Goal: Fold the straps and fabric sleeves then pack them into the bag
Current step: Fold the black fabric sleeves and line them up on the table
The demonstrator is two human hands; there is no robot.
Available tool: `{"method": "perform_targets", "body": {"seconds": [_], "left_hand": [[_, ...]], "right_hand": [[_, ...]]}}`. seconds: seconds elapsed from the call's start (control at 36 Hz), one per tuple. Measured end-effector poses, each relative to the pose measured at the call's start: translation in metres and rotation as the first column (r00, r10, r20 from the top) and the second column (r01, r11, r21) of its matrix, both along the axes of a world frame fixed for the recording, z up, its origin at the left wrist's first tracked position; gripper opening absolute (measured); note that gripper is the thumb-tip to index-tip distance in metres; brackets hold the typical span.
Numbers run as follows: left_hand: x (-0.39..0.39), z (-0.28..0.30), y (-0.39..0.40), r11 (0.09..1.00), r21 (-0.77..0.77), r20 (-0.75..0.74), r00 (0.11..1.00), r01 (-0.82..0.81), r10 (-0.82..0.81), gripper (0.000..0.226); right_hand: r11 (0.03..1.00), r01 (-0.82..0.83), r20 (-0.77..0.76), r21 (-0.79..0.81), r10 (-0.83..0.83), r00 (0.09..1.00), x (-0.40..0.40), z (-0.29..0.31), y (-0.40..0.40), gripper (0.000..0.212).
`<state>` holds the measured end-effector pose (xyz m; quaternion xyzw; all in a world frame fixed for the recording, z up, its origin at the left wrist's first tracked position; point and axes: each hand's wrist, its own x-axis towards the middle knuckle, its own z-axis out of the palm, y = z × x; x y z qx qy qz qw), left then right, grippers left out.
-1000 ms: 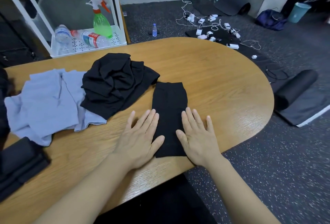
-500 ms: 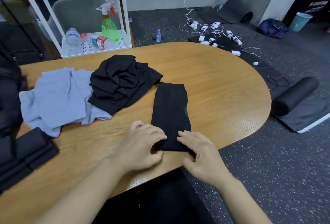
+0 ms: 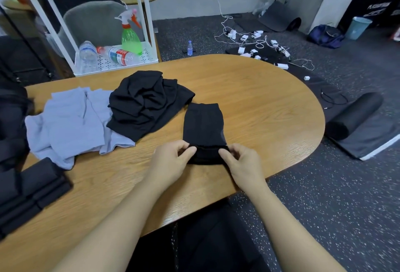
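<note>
The black sleeve (image 3: 203, 126) lies flat on the table (image 3: 270, 107), long axis running near to far, straight ahead of both hands. Left hand (image 3: 171, 163) and right hand (image 3: 242, 163) each pinch a corner of its near end, equally close, so the fold likely rolls away toward the far edge. Crumpled black fabric (image 3: 147, 102) waits just left

Left hand (image 3: 171, 159), right hand (image 3: 242, 162): fingers curled, pinching; forearms extended forward.
</note>
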<state>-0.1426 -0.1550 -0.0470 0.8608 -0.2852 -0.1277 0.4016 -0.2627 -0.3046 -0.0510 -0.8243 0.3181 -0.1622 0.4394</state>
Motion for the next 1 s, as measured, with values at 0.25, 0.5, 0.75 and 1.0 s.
{"method": "perform_targets", "body": {"seconds": [0.25, 0.5, 0.75, 1.0], "left_hand": [[0.003, -0.003, -0.020, 0.976, 0.124, 0.121, 0.979, -0.181, 0.166, 0.026], [0.011, -0.010, -0.029, 0.931, 0.281, 0.355, 0.927, -0.232, 0.124, 0.028], [0.015, -0.017, -0.022, 0.933, 0.268, 0.482, 0.872, -0.241, 0.086, 0.022], [0.009, -0.005, -0.013, 0.973, 0.039, 0.313, 0.928, -0.226, 0.203, 0.017]], "right_hand": [[0.976, 0.032, -0.242, -0.217, -0.086, 0.966, 0.026, 0.005, -0.004, 0.024], [0.933, -0.017, -0.330, -0.359, -0.110, 0.938, 0.037, 0.002, -0.007, 0.028], [0.925, -0.005, -0.354, -0.379, -0.140, 0.925, 0.039, 0.000, -0.007, 0.025], [0.959, 0.242, 0.035, -0.147, -0.240, 0.970, 0.029, -0.004, -0.011, 0.027]]}}
